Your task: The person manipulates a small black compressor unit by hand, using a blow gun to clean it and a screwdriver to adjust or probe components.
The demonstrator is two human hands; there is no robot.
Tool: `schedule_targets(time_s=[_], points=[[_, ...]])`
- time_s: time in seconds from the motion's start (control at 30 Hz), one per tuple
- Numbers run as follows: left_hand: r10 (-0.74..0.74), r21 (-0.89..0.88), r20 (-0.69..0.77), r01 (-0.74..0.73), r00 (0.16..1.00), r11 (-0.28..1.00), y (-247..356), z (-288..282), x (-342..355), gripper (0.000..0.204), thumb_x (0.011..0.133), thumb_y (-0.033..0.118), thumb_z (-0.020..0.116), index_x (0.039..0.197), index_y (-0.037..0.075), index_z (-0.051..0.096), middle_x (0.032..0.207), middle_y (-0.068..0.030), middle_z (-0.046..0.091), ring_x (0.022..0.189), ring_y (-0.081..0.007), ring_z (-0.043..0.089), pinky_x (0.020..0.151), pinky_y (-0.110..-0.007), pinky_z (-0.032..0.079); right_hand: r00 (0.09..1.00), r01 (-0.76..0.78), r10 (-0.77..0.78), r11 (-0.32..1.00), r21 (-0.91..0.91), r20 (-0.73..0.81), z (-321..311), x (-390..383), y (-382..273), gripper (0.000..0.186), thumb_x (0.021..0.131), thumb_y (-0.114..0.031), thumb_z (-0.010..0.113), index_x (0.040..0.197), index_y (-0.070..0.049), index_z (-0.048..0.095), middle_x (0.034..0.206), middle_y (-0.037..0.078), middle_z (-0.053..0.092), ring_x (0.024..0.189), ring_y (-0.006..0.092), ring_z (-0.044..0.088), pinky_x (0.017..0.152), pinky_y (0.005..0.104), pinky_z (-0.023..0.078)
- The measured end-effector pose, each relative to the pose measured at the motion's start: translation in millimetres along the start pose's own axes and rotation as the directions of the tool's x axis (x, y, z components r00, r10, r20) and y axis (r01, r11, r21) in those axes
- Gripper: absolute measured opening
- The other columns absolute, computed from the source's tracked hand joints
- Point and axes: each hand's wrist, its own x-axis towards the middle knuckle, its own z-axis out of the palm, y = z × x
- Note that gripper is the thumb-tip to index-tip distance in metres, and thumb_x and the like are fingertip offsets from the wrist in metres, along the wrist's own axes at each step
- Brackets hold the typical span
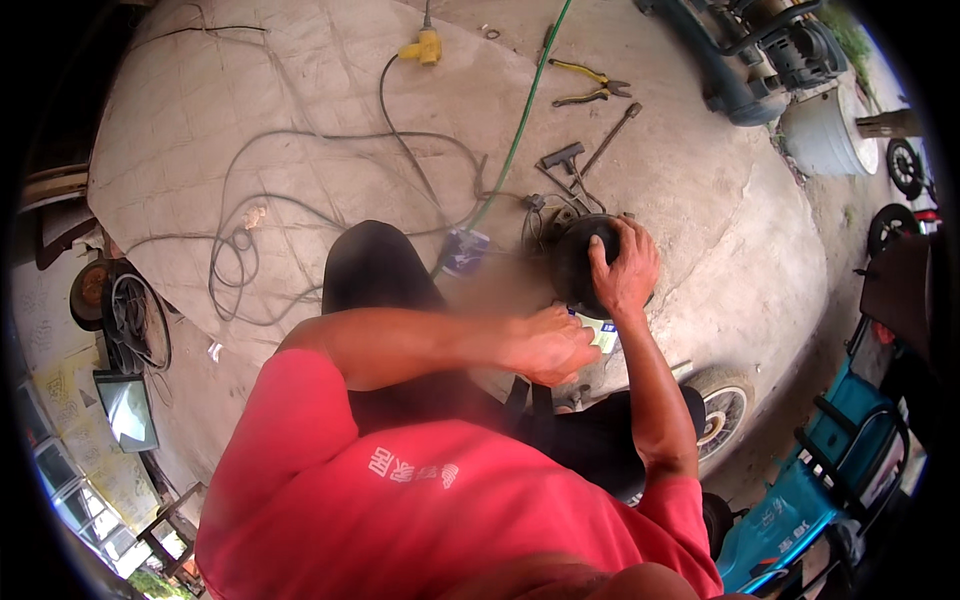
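Note:
My right hand grips the right side of a black, round, drum-like thing, with the thumb laid over its top. Just left of it and nearer me is my left hand, its fingers curled closed. Whatever those fingers hold, if anything, is hidden. A small pale green and white packet shows beside the left knuckles; I cannot tell whether the hand touches it. Some dark wires and metal parts lie against the far side of the round thing.
Beyond lie a T-handled tool, a socket wrench and yellow-handled pliers. A green hose and a looped grey cable cross the concrete floor. A spoked wheel lies at right; a white bucket stands farther off.

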Motion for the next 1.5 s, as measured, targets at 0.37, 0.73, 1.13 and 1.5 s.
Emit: schedule_targets(time_s=[0.37, 0.73, 1.13, 1.5], points=[[0.005, -0.004, 0.117, -0.005, 0.993, 1.000, 3, -1, -1, 0.036, 0.088, 0.028, 0.075, 0.112, 0.003, 0.067, 0.106, -0.0203, 0.068, 0.101, -0.0400, 0.068, 0.085, -0.053, 0.054, 0.999, 0.004, -0.002, 0.999, 0.045, -0.037, -7, 3, -10, 0.038, 0.088, -0.032, 0.073, 0.121, -0.014, 0.071, 0.125, 0.009, 0.069, 0.120, 0.0334, 0.062, 0.105, 0.0469, 0.045], [0.032, -0.021, 0.069, -0.030, 0.997, 0.999, 4, 4, 1, 0.033, 0.087, 0.026, 0.074, 0.108, 0.002, 0.067, 0.105, -0.0199, 0.068, 0.101, -0.0397, 0.068, 0.084, -0.053, 0.055, 0.999, 0.021, -0.020, 1.000, 0.023, -0.037, -5, 3, -8, 0.039, 0.087, -0.031, 0.072, 0.120, -0.011, 0.069, 0.126, 0.010, 0.069, 0.120, 0.0327, 0.063, 0.104, 0.0477, 0.045], [0.019, 0.001, 0.123, -0.019, 0.992, 1.000, 6, -4, 2, 0.035, 0.090, 0.028, 0.073, 0.115, 0.004, 0.067, 0.109, -0.0191, 0.067, 0.106, -0.0386, 0.066, 0.089, -0.052, 0.052, 0.998, 0.037, -0.036, 0.999, 0.023, -0.058, -6, 4, -9, 0.039, 0.087, -0.030, 0.073, 0.120, -0.010, 0.069, 0.124, 0.009, 0.069, 0.116, 0.0321, 0.063, 0.101, 0.0474, 0.046], [0.029, -0.009, 0.105, -0.028, 0.994, 1.000, 7, -5, 0, 0.031, 0.090, 0.026, 0.073, 0.110, 0.003, 0.067, 0.108, -0.0192, 0.068, 0.104, -0.0389, 0.066, 0.088, -0.053, 0.052, 0.998, 0.027, -0.025, 0.999, 0.028, -0.054, -8, 5, -11, 0.038, 0.086, -0.029, 0.073, 0.119, -0.010, 0.069, 0.123, 0.010, 0.069, 0.116, 0.0323, 0.064, 0.100, 0.0472, 0.047]])
